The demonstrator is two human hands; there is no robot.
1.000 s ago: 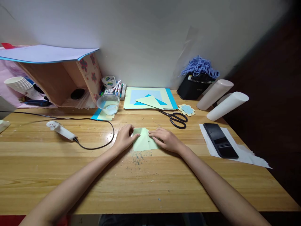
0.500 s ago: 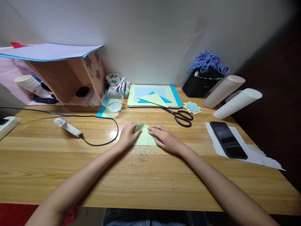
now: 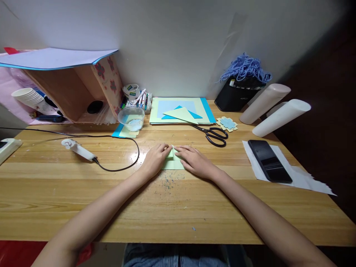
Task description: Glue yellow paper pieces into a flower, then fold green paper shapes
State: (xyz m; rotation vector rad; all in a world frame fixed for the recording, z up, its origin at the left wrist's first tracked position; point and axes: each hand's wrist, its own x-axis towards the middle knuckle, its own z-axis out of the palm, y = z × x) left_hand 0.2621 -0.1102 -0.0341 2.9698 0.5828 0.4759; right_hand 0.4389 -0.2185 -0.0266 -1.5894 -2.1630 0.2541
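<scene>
A small pale green paper (image 3: pixel 174 165) lies on the wooden table in front of me, with folded flaps along its upper part. My left hand (image 3: pixel 155 159) grips its left side, the fingers pressed together on a flap folded in from the left. On the other side my right hand (image 3: pixel 196 161) rests on the paper's right part, fingers slightly spread and fingertips at the upper middle fold. The fingertips of both hands nearly meet at the paper's top edge. Part of the paper is hidden under the hands.
Behind the paper are black-handled scissors (image 3: pixel 216 136), a paper stack (image 3: pixel 208 109), a paper flower (image 3: pixel 227 123) and a clear bowl (image 3: pixel 131 119). A white glue gun (image 3: pixel 80 150) with its cable lies left. At right are a phone (image 3: pixel 269 161) and white bottles (image 3: pixel 282 118).
My left hand has moved right and inward, and the paper's left side is now folded over toward the middle. My right hand has barely moved. The whole view has shifted slightly.
</scene>
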